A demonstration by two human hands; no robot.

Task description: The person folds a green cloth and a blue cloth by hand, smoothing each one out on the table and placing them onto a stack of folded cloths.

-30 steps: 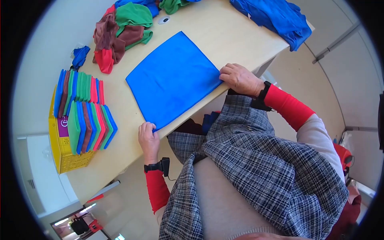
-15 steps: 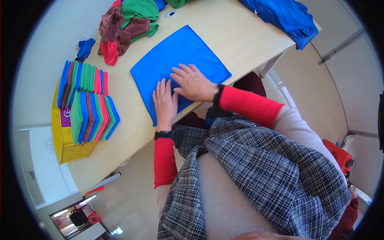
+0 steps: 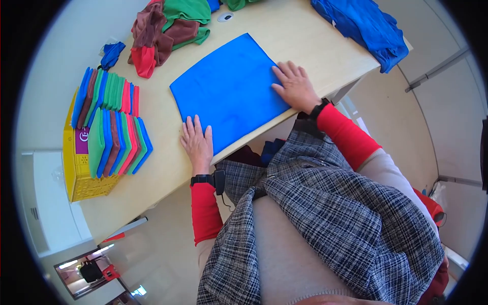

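A square blue cloth (image 3: 229, 86) lies spread flat on the light wooden table (image 3: 300, 35). My left hand (image 3: 196, 143) rests flat on its near left corner, fingers apart, half on the cloth and half on the table. My right hand (image 3: 294, 85) presses flat on the cloth's right corner, fingers spread. Neither hand grips anything.
A yellow crate (image 3: 81, 175) at the left holds two rows of folded cloths (image 3: 114, 122) in blue, green, red and brown. A heap of unfolded red, brown and green cloths (image 3: 165, 28) lies at the back. A blue pile (image 3: 363, 25) sits at the table's right end.
Both hands slid apart from the cloth's middle, the left toward the near left corner and the right toward the right corner. A second ago they held those edges.
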